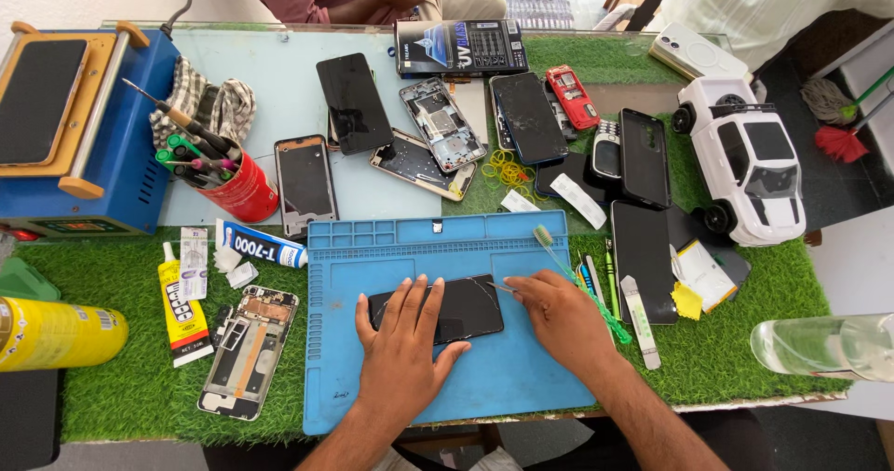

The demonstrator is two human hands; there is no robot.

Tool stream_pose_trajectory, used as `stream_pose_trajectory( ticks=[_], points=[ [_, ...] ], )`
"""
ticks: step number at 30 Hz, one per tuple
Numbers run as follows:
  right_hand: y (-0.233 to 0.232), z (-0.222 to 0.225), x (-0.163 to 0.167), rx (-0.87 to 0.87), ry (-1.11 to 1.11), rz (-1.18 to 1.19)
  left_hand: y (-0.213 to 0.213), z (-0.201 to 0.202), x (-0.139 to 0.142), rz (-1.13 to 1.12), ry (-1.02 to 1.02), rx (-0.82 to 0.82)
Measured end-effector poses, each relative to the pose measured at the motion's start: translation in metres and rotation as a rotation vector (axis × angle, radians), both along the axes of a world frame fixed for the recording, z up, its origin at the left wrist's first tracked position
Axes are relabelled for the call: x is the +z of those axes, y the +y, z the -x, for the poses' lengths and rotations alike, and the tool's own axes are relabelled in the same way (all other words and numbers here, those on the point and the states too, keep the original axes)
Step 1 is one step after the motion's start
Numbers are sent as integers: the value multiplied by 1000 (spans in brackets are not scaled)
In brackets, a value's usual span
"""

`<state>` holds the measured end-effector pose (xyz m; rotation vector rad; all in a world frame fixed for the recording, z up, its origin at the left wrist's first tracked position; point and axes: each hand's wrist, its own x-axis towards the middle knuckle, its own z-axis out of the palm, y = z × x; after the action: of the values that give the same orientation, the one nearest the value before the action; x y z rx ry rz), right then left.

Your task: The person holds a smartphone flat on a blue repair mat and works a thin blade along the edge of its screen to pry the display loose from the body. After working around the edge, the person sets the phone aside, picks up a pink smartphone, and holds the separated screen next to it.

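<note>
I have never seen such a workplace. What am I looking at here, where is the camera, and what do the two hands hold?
There is one picture, taken by a camera worn on a person's head and looking down at their own two bare hands. No machine does the work.

The left hand lies flat on a black phone, pressing it onto a blue work mat. The right hand holds a thin metal tool at the phone's right edge.

The mat lies on green artificial grass. Around it are more phones and opened phone frames, a red cup of tools, glue tubes, a blue machine at the left, a green toothbrush and a white toy car. Another person sits at the far side.
</note>
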<state>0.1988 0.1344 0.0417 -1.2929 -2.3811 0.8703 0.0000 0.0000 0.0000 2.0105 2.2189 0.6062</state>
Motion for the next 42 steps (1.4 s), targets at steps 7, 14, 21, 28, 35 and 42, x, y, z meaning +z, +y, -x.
stream_pose_trajectory(
  ticks=[7, 14, 21, 28, 35, 42],
  points=[
    [-1, 0, -10, 50, -3, -144, 2, 5, 4, 5, -44, -19],
    [-10, -3, -13, 86, -21, -170, -1, 8, 4, -2, -77, -42],
    [-28, -26, -5, -225, 210, -57, -11, 22, 7, -35, -61, -18],
    [10, -155, -5, -727, 134, -231, -7, 10, 16, -51, 33, -5],
    [44, -172, -32, -716, 24, -324, -1, 23, 11, -66, 44, 18],
    [55, -146, -35, -563, -182, -587, 3, 31, 6, -16, 40, 18]
  ],
)
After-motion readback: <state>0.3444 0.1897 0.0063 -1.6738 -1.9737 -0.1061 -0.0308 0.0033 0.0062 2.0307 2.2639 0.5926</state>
